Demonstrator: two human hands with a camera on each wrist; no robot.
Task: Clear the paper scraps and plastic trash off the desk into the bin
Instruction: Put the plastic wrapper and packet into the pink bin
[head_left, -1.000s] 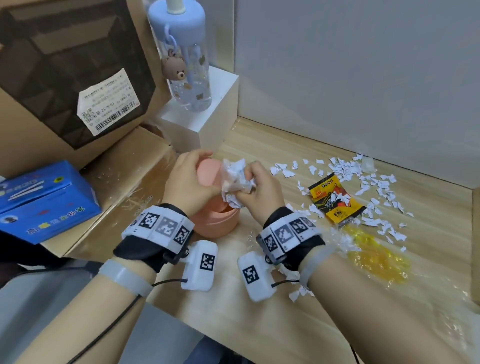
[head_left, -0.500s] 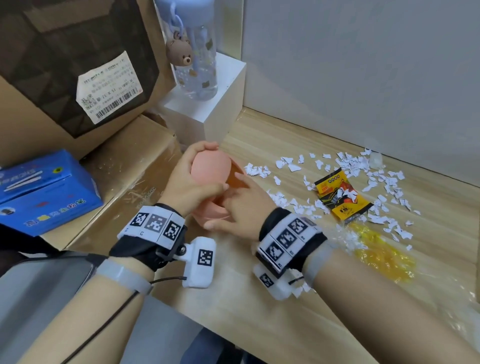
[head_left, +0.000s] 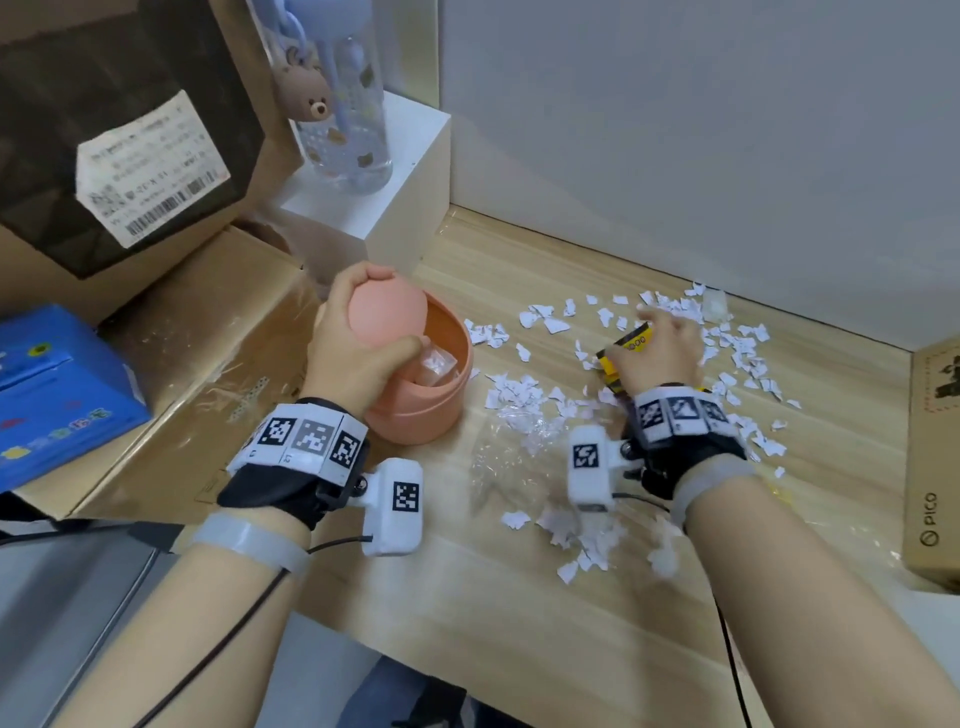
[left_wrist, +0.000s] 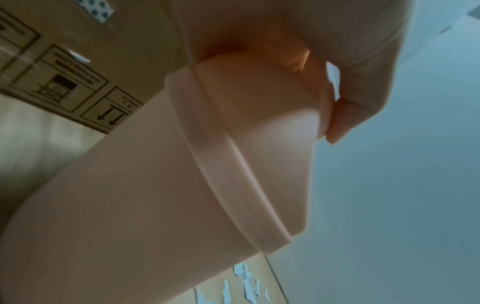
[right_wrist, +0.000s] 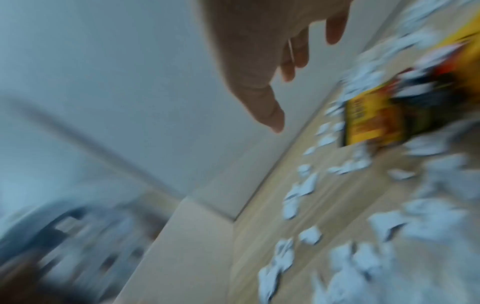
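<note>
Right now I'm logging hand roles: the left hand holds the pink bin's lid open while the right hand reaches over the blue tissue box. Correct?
Not quite. The left hand does hold the pink bin's lid open, but the right hand reaches over the yellow snack wrapper among the paper scraps, not the blue tissue box. The head view shows it.

peach-pink bin (head_left: 415, 410), white paper scraps (head_left: 524, 395), yellow-black-red wrapper (right_wrist: 374, 121), pale woodgrain bench (head_left: 519, 623), blue box (head_left: 57, 395), black-white checker tags on wrists
</note>
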